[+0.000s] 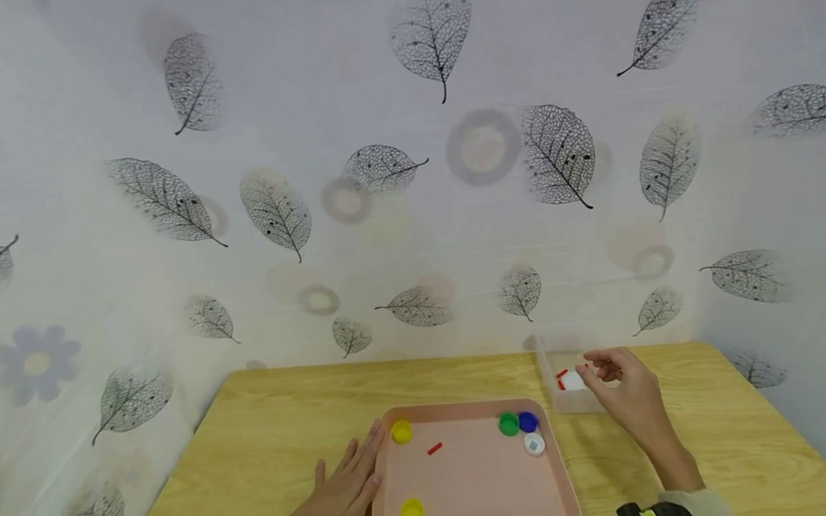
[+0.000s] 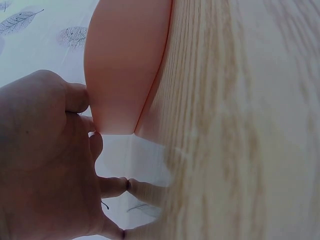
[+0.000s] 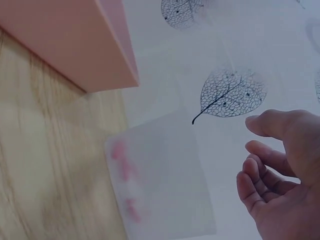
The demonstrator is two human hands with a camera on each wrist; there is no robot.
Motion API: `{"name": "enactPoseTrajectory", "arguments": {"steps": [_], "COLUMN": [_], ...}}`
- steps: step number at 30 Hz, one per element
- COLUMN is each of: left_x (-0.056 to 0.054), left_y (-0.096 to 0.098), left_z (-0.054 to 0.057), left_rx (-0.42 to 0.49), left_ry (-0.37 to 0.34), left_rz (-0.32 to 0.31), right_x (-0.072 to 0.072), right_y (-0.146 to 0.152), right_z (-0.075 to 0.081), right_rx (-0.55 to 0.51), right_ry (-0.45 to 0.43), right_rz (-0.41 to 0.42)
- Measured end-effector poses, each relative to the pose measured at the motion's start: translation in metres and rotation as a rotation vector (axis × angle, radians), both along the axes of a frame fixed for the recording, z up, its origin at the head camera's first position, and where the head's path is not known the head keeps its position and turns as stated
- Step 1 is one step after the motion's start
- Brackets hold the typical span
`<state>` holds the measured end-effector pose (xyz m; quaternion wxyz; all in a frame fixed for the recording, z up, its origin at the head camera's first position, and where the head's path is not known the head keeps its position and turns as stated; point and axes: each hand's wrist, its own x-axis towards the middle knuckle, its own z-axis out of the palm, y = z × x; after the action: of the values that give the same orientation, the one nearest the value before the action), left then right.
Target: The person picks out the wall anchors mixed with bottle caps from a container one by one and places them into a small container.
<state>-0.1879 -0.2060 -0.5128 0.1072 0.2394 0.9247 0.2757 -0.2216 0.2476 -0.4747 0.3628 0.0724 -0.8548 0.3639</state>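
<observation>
A pink tray point(image 1: 479, 475) rests on the wooden table. Against its left wall my left hand point(image 1: 331, 496) touches with fairly straight fingers, some of them down on the tabletop in the left wrist view. In the tray lie two yellow caps point(image 1: 412, 514), a green cap point(image 1: 508, 423), a blue cap point(image 1: 528, 421), a white cap point(image 1: 534, 444) with a grey square, and a red stick point(image 1: 435, 448). Over a translucent box point(image 1: 580, 402) hovers my right hand point(image 1: 630, 391), fingers loosely bent, thumb apart, nothing seen between them. Red sticks point(image 1: 561, 384) and something white point(image 1: 573, 380) show inside the box.
The wooden table point(image 1: 253, 433) ends at a pale leaf-printed cloth point(image 1: 383, 236) behind and at both sides. The box stands beyond the tray's far right corner, near the table's back edge. A black strap point(image 1: 656, 515) circles my right wrist.
</observation>
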Motion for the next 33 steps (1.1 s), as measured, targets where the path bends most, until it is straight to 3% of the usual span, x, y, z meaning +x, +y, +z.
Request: {"name": "enactPoseTrajectory", "arguments": {"steps": [17,33], "left_x": [0.002,0.001], "left_y": [0.001,0.002], "left_z": [0.002,0.002], "left_rx": [0.0,0.004], "left_ry": [0.004,-0.002], "left_rz": [0.009,-0.002], "right_x": [0.013,0.017], "right_y": [-0.021,-0.049], "right_z": [0.025,0.031], "right_rx": [-0.039,-0.062], "right_ry": [-0.063,-0.012], "right_rz": [0.072,0.197]}}
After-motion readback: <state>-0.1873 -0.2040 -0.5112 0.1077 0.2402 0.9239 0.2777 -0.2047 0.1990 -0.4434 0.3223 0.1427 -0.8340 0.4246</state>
